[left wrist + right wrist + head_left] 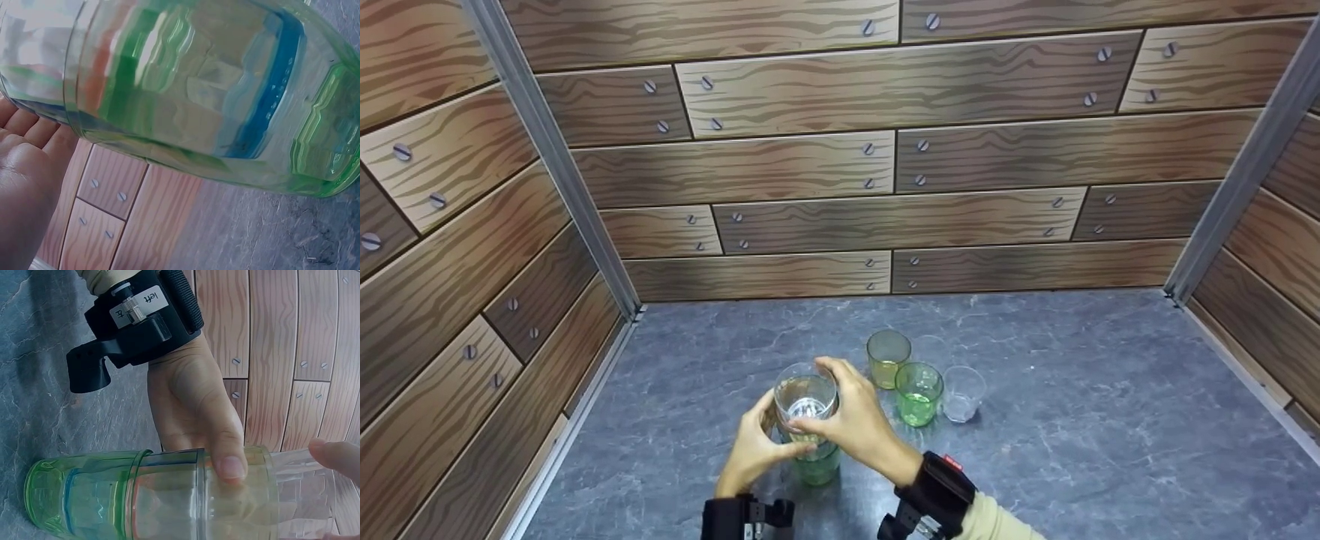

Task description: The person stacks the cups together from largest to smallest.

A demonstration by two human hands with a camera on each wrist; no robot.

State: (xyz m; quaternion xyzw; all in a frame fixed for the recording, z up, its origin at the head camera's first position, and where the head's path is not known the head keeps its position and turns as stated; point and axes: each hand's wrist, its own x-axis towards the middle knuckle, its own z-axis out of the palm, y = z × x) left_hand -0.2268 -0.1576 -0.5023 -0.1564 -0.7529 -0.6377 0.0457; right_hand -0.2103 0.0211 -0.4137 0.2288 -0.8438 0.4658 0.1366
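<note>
A tall upright stack of nested glasses (pixel 817 471) stands on the table, green at its base. Blue, orange and yellowish layers show above that in the right wrist view. My left hand (pixel 757 451) grips the stack from the left, its thumb (pixel 232 467) across the yellowish glass (pixel 253 495). At the top, my right hand (pixel 861 421) holds a clear glass (pixel 806 397) between thumb and fingers. The lower end of this clear glass meets the yellowish one. In the left wrist view the coloured layers (pixel 270 84) fill much of the picture.
Right of the stack stand a yellowish glass (pixel 889 360), a green glass (pixel 919 395) and a clear glass (pixel 962 395), close together. A faint clear rim (pixel 934 345) shows behind them. Wood-patterned walls (pixel 810 165) enclose the grey marbled table (pixel 1080 420) at the back and sides.
</note>
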